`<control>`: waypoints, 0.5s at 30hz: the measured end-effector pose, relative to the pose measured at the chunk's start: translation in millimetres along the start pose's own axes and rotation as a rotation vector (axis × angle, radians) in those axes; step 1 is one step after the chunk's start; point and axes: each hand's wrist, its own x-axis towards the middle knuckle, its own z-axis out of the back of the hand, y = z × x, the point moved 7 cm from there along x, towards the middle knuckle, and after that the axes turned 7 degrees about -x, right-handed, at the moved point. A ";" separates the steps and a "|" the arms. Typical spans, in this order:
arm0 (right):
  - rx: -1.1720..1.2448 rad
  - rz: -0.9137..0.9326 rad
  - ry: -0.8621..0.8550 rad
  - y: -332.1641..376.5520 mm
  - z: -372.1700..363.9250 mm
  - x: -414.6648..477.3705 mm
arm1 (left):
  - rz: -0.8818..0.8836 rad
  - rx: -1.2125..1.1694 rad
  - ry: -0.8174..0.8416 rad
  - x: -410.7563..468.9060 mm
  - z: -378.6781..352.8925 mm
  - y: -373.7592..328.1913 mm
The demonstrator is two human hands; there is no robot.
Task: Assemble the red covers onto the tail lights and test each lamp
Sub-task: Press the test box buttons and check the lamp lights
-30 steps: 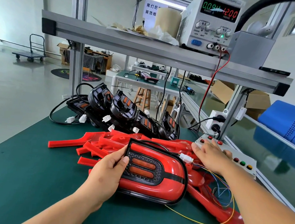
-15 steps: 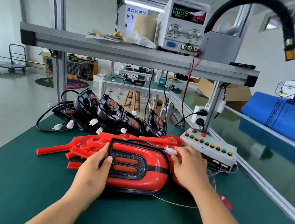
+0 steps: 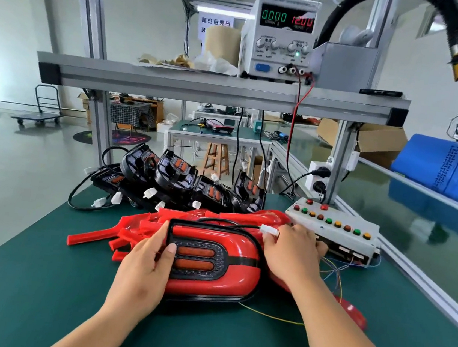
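Hands: left hand [image 3: 142, 272] is gripping the glossy red-covered oval tail light [image 3: 220, 266], thumb on lens; right hand [image 3: 291, 254] is pinching its white plug [image 3: 268, 230].
Position: lying between both hands.
Handling: seemingly light, rigid, slick; best gripped by the black rim [image 3: 207, 301].
Count: one covered; five bare black lamps [image 3: 176, 176] beyond the hands; loose red covers [image 3: 136, 228] overlapping, uncountable.

Green-matted bench [image 3: 23, 292]: one covered tail light [image 3: 227, 281] at centre, loose red covers [image 3: 130, 230] heaped just behind it, black lamp units [image 3: 176, 178] beyond, button box [image 3: 335, 231] at right. Upper shelf [image 3: 203, 90] carries a power supply [image 3: 280, 36].
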 end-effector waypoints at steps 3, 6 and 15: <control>-0.027 0.033 -0.091 -1.2 1.4 -4.4 | -0.018 0.025 -0.009 -0.1 0.2 -0.6; -0.026 0.049 -0.174 -5.9 6.3 -5.9 | -0.040 0.038 -0.058 1.6 5.7 -2.4; 0.090 0.126 -0.138 -9.5 5.6 -2.1 | -0.455 0.269 0.080 54.9 -3.7 -97.8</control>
